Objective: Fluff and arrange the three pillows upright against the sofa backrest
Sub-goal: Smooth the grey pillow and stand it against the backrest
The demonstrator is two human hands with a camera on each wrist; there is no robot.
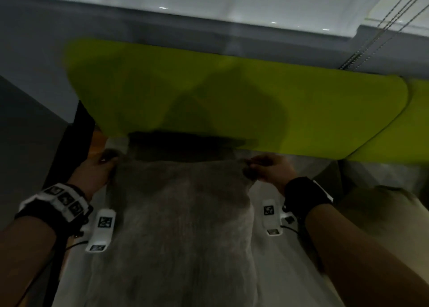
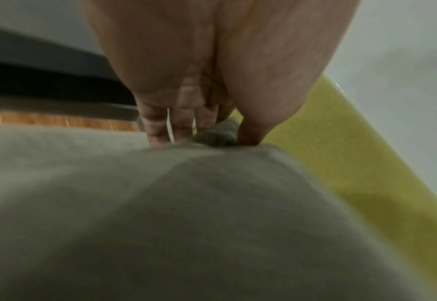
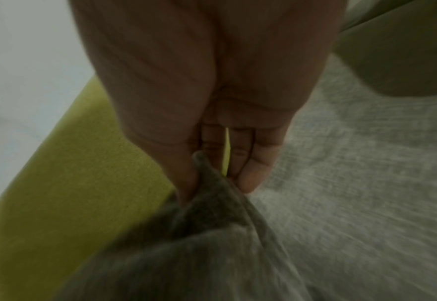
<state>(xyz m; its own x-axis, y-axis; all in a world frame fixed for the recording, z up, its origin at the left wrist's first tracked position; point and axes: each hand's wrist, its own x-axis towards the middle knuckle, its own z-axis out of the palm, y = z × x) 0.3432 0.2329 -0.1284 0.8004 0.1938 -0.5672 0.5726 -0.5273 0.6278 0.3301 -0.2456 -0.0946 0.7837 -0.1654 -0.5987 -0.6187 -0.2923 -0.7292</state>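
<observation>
A grey pillow [image 1: 176,213] lies in front of me over the light grey sofa seat [image 1: 278,272], its far edge near the lime-green backrest cushion [image 1: 232,93]. My left hand [image 1: 99,169] pinches the pillow's far left corner [image 2: 217,132] between thumb and fingers. My right hand [image 1: 262,169] pinches the far right corner [image 3: 206,179] the same way. The pillow [image 2: 186,224] fills the lower left wrist view, and the pillow [image 3: 186,254] bunches under the right hand. A second, dull olive-grey pillow [image 1: 376,211] sits at the right; the same pillow [image 3: 397,61] shows beyond the right hand.
A second green backrest cushion [image 1: 417,125] continues to the right. Behind the sofa runs a grey wall band [image 1: 162,25] under a white wall. A black panel [image 1: 76,144] and a strip of wooden floor [image 2: 57,121] lie at the sofa's left end. Blind cords [image 1: 383,25] hang at upper right.
</observation>
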